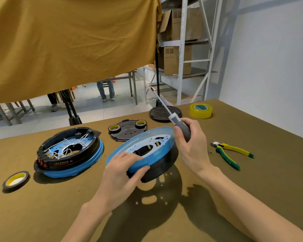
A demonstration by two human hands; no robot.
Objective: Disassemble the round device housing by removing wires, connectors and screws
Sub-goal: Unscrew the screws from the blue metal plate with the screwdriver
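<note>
1. Nearest of all, the left hand [120, 173] grips the near rim of a round device housing [147, 151], thumb curled on the blue edge and fingers laid over the top
2. That housing is tilted and lifted off the olive-brown table [42, 206], its pale perforated plate facing up and its black body underneath (its shadow falls on the cloth below)
3. At the housing's right edge the right hand [191, 142] is wrapped round the grey handle of a screwdriver [179, 125], whose shaft points up and away to the far left
4. To the left lies a second round housing [69, 151], flat on the table, with white wires [66, 149] looped inside its black ring
5. Near left sits a roll of black tape [16, 179]
6. Farther back rest a black plate [128, 131] carrying two small tape rolls, a round black lid [157, 113], and a yellow tape roll [201, 110]
7. Right of the hands lie yellow-and-green pliers [229, 151]
</note>
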